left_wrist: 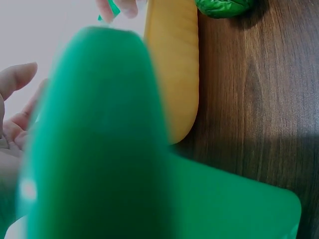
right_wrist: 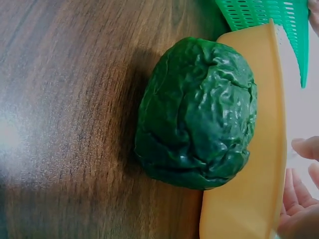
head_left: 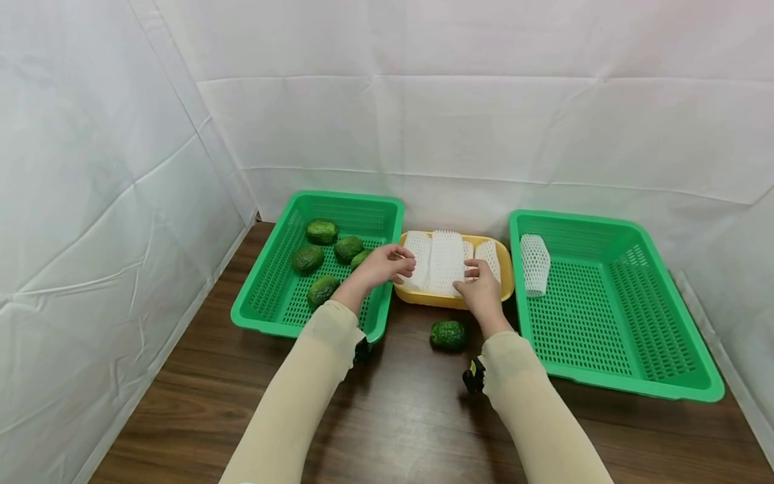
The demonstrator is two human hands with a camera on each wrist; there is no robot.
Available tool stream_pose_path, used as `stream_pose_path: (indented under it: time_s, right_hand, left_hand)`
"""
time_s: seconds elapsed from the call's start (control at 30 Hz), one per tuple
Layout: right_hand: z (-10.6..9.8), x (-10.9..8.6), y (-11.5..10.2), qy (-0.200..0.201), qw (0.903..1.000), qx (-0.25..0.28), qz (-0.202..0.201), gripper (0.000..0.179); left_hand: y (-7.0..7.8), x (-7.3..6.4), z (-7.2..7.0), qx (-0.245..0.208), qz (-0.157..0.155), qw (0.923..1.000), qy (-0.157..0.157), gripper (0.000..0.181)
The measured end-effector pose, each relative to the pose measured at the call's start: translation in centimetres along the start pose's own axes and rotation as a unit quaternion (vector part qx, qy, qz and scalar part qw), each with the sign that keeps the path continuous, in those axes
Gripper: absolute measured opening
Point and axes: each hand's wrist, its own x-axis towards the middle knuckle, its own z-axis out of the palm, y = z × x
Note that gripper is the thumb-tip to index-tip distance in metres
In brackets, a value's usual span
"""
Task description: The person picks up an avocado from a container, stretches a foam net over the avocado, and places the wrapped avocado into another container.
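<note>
Your left hand [head_left: 385, 265] and right hand [head_left: 482, 290] are over white foam-net sleeves [head_left: 446, 261] in a yellow oval tray [head_left: 506, 272], fingers loosely parted! Nearer you sits one wrinkled dark-green fruit [head_left: 448, 335].

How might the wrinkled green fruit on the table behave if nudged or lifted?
The wrinkled green fruit may roll when pushed, given its rounded sides, though its oblong shape would probably make it wobble. Its shiny skin could be a little slippery, while the deep creases might help grip.

left wrist view: blurred green basket [left_wrist: 99, 139] hides part of left hand [left_wrist: 12, 132]. right wrist view: right hand [right_wrist: 301, 211] cut off by right edge.
</note>
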Motion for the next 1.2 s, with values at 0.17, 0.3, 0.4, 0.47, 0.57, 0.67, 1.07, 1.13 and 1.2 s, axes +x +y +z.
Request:
stream_pose_path:
  time_s: [0.17, 0.3, 0.4, 0.47, 0.57, 0.67, 1.07, 1.13, 1.2]
  right_hand:
    - [-0.7, -0.1, -0.3, 0.015, 0.9985, 0.052, -0.01, 0.045]
    - [-1.4, -0.2, -0.9, 0.027, 0.9962, 0.082, -0.014, 0.044]
    - [-1.9, -0.3, -1.3, 0.038, 0.994, 0.102, -0.01, 0.044]
    - [-2.3, -0.5, -1.6, 0.039, 0.9925, 0.116, -0.006, 0.045]
    - [-2.9, -0.7, -1.7, 0.03, 0.9893, 0.143, -0.004, 0.046]
    - [-3.5, -1.0, -1.6, 0.007, 0.9869, 0.161, -0.009, 0.048]
    - [-4.7, -2.0, -0.6, -0.101, 0.9716, 0.206, -0.061, 0.051]
    - [-4.8, -2.1, -0.6, -0.11, 0.9693, 0.211, -0.062, 0.05]
    - [-4.9, -2.3, -0.7, -0.116, 0.9669, 0.219, -0.059, 0.049]
  left_hand:
    - [0.1, -0.1, 0.1, 0.004, -0.001, 1.0, 0.001, 0.029]
    - [0.0, -0.1, 0.1, 0.018, 0.003, 0.9998, -0.002, 0.031]
    - [0.0, -0.1, 0.2, 0.029, 0.007, 0.9995, -0.01, 0.032]
    - [0.1, -0.2, 0.2, 0.039, 0.007, 0.9991, -0.015, 0.033]
    - [0.3, -0.3, 0.3, 0.063, 0.006, 0.9977, -0.024, 0.032]
    - [0.8, -0.5, 0.4, 0.091, -0.001, 0.9951, -0.038, 0.036]
    - [3.7, -0.8, 3.1, 0.13, 0.022, 0.988, -0.082, 0.059]
    - [3.7, -0.7, 3.4, 0.116, 0.029, 0.9901, -0.074, 0.054]
    - [3.6, -0.7, 3.6, 0.104, 0.037, 0.9917, -0.067, 0.048]
